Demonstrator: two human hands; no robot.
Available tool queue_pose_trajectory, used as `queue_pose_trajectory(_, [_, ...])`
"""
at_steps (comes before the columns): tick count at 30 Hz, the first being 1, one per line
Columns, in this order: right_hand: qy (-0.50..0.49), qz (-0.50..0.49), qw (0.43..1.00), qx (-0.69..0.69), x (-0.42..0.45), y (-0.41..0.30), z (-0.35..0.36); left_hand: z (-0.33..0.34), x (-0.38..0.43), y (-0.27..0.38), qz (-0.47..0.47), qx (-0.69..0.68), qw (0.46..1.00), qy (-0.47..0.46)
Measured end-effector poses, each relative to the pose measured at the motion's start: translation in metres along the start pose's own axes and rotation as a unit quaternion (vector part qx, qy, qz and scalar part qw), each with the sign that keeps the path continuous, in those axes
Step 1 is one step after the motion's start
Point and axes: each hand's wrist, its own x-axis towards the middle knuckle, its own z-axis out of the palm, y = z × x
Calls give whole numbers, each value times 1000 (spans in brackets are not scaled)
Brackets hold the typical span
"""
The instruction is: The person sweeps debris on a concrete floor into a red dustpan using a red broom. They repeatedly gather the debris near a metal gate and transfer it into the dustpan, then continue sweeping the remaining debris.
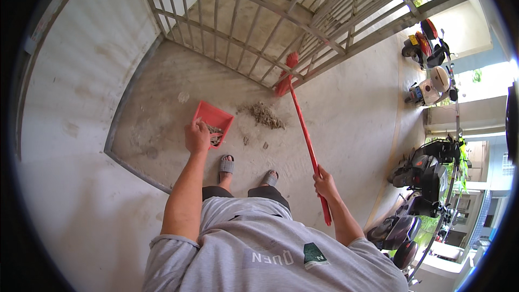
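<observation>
My left hand grips a red dustpan by its handle side, left of centre. Some debris lies inside the pan. My right hand is closed around the red stick of a broom. The broom's red bristles are up against the bottom corner of a metal bar gate, with part of the head behind the bars. Between dustpan and broom, a heap of dirt and dry debris rests on the concrete floor. A few small loose bits lie nearer my feet.
The metal bar gate crosses the floor ahead. A white wall with a dark base strip stands at left. Several parked scooters line the right side, a red one farthest. My sandalled feet are just below the dustpan.
</observation>
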Motion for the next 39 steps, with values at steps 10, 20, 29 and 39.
queue_pose_trajectory(10, [-55, 15, 994, 96, 33, 0, 25, -4, 5, 2, 10, 28, 1000, -10])
queue_pose_trajectory(20, [-46, 60, 980, 185, -9, 9, 33, -14, 8, 5, 14, 36, 999, 2])
queue_pose_trajectory(29, [-105, 107, 961, 234, -87, 5, -4, -32, 5, 8, -24, 17, 999, -20])
queue_pose_trajectory(39, [-181, 123, 948, 229, -98, -32, -35, -29, 18, -24, -34, 34, 999, 6])
